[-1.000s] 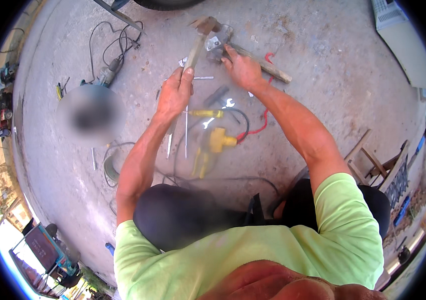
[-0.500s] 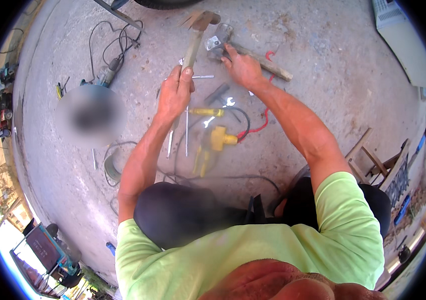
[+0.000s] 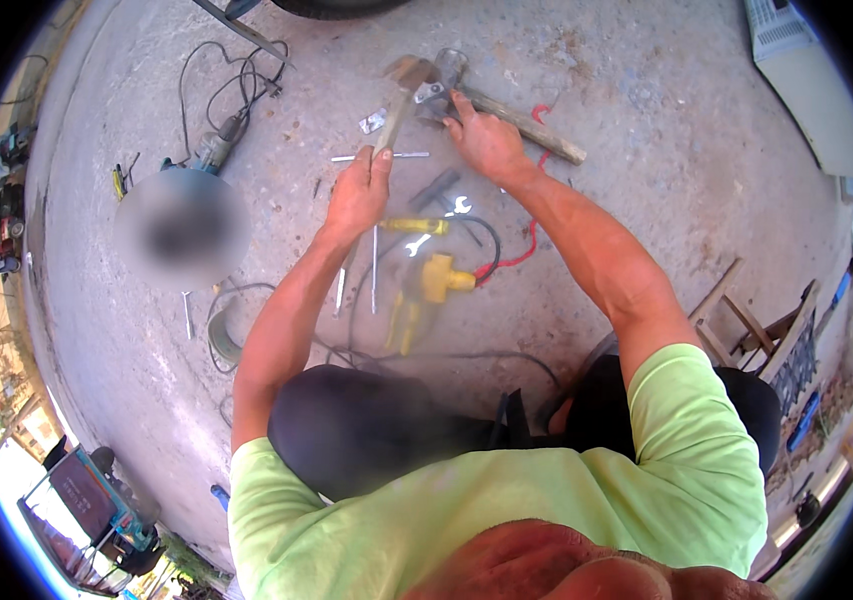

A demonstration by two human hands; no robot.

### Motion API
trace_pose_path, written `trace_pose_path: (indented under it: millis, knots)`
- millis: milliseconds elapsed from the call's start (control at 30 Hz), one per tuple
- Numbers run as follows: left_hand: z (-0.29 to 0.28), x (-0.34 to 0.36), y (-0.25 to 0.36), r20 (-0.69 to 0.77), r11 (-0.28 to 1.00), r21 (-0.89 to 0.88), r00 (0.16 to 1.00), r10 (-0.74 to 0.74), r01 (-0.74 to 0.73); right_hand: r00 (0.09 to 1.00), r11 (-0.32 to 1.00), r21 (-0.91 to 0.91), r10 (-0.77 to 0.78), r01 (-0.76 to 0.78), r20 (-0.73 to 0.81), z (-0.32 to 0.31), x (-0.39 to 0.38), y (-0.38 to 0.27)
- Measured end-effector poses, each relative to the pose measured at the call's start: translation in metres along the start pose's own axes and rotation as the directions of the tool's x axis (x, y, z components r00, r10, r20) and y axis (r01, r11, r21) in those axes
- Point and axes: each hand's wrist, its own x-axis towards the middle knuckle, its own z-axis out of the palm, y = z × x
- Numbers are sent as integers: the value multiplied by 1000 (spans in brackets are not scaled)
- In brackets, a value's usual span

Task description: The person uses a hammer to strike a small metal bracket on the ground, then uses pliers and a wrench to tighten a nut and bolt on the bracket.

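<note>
My left hand (image 3: 358, 192) is closed round the wooden handle of a hammer (image 3: 391, 125). Its rusty head reaches a small grey metal piece (image 3: 429, 92); whether they touch I cannot tell. My right hand (image 3: 491, 143) pinches that piece at its right end, against the head of a sledgehammer (image 3: 536, 130) lying on the concrete. Below my hands lie a dark-headed hammer (image 3: 436, 187), an open-end wrench (image 3: 460, 206), a yellow-handled tool (image 3: 414, 226) and a yellow clamp-like tool (image 3: 436, 278) with a cable.
A corded power tool (image 3: 216, 148) lies on the left beside a blurred round patch. A red strap (image 3: 524, 252) and a loose black cable (image 3: 486, 354) run over the concrete floor (image 3: 636, 130). A wooden frame (image 3: 746, 320) stands at right, a pale cabinet (image 3: 816, 90) at far right.
The hammer in my left hand has swung down and right, from raised to the small metal piece. My right hand has stayed nearly in place.
</note>
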Motion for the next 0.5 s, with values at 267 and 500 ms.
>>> trace_pose_path:
  millis: [267,500]
  knots:
    - [-30,-5,42,16,975,-218,999,-38,40,1000,1000,20,1,-1,-4,-8,-3,-1]
    - [-18,5,23,117,996,50,990,-76,70,1000,1000,18,5,-5,5,-10,-3,-3]
